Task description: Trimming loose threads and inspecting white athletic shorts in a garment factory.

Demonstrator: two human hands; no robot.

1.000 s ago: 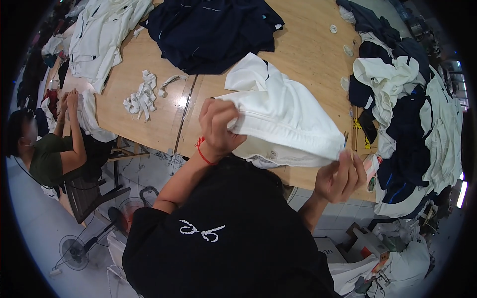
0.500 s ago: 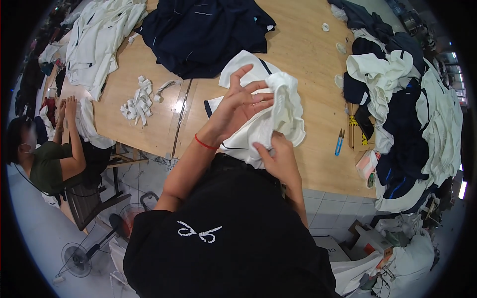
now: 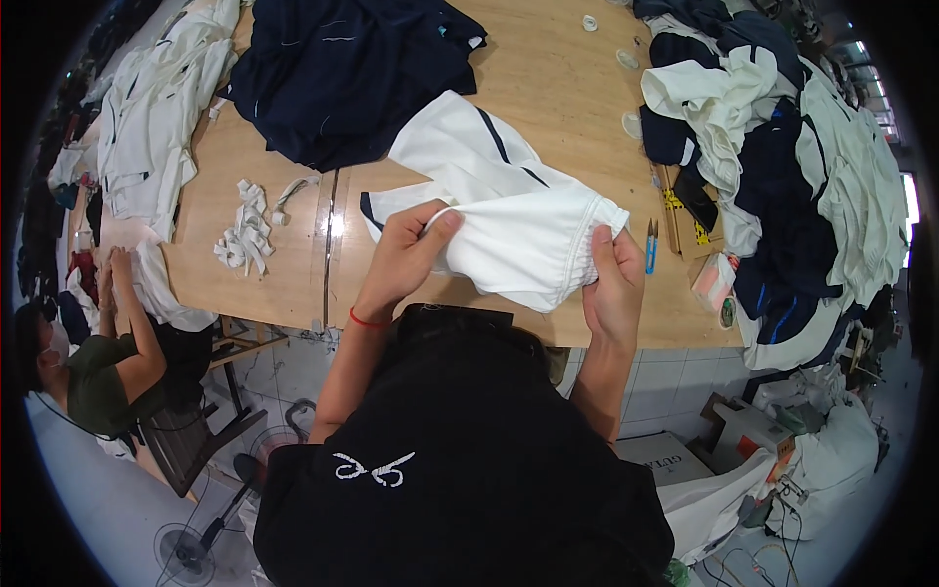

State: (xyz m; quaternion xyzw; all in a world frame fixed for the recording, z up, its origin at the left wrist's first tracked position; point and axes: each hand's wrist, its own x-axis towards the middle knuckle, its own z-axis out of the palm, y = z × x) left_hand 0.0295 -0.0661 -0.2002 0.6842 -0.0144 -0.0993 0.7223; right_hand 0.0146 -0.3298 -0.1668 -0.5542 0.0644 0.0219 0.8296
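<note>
White shorts (image 3: 518,240) with a dark navy stripe are stretched between my hands above the table's near edge. My left hand (image 3: 411,254) is closed on the cloth at their near left side, thumb on top. At the gathered elastic waistband, on the right, my right hand (image 3: 613,289) pinches the edge between thumb and fingers. The legs of the shorts spread away to the left and far side, one ending in a navy hem. Just beyond my right hand lies a pair of blue-handled thread snips (image 3: 650,249).
Navy garments (image 3: 342,78) lie at the far side, with a white garment pile (image 3: 156,127) farther left. White elastic strips (image 3: 246,230) rest on the wooden table (image 3: 548,68). Mixed clothes (image 3: 782,196) crowd the right. At left, a co-worker (image 3: 108,372) sits with raised hands.
The shorts have gone from bunched up to spread out, waistband toward the right. My left hand has closed on the cloth; my right hand has shifted right to the waistband.
</note>
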